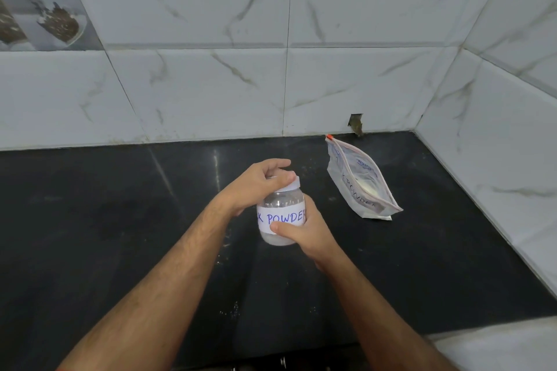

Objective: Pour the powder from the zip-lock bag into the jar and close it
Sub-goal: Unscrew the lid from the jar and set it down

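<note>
Head view: left hand [256, 184] grips the white lid [291, 185]; right hand [301, 230] grasps the clear jar [280, 217], labelled "POWDER". Zip-lock bag [360, 182] lies nearby, nearly empty.

Soft, even light, faint glare streaks on the dark countertop [90, 235], wide-angle bending at edges, mostly sharp.

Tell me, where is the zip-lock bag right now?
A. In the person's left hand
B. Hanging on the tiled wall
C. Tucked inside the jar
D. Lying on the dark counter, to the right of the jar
D: the zip-lock bag lies on the black counter apart from the jar, which the left hand grips at the lid and the right hand holds by the body.
</note>
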`<action>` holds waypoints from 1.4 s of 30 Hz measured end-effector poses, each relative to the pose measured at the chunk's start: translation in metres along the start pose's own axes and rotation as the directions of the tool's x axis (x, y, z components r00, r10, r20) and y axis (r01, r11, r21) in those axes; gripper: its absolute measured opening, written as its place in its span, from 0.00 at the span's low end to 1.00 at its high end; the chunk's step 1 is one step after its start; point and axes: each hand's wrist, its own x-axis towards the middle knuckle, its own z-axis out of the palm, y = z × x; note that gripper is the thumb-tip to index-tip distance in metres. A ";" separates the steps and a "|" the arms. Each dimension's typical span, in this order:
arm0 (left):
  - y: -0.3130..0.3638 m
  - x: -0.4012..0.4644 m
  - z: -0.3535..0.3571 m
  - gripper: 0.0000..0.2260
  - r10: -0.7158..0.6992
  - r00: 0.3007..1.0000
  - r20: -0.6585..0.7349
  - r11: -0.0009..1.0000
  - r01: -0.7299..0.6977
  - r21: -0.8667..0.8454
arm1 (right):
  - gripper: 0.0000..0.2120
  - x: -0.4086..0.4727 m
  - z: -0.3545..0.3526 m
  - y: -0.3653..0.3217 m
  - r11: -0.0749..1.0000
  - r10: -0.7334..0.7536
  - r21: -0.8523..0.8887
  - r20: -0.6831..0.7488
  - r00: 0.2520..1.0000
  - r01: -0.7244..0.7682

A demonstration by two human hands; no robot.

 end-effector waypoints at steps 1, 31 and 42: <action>-0.003 -0.002 -0.002 0.21 0.000 1.000 -0.008 0.999 -0.001 -0.042 | 0.37 0.002 0.001 0.000 0.999 -0.024 -0.030 -0.020 1.000 0.023; -0.019 -0.016 -0.015 0.36 0.032 0.992 -0.120 0.994 -0.045 -0.101 | 0.43 0.005 0.009 0.007 0.957 -0.167 -0.259 -0.130 0.977 0.129; -0.012 -0.022 -0.016 0.32 0.044 0.992 -0.121 0.999 -0.045 -0.006 | 0.44 0.008 0.003 0.011 0.952 -0.186 -0.277 -0.184 0.965 0.131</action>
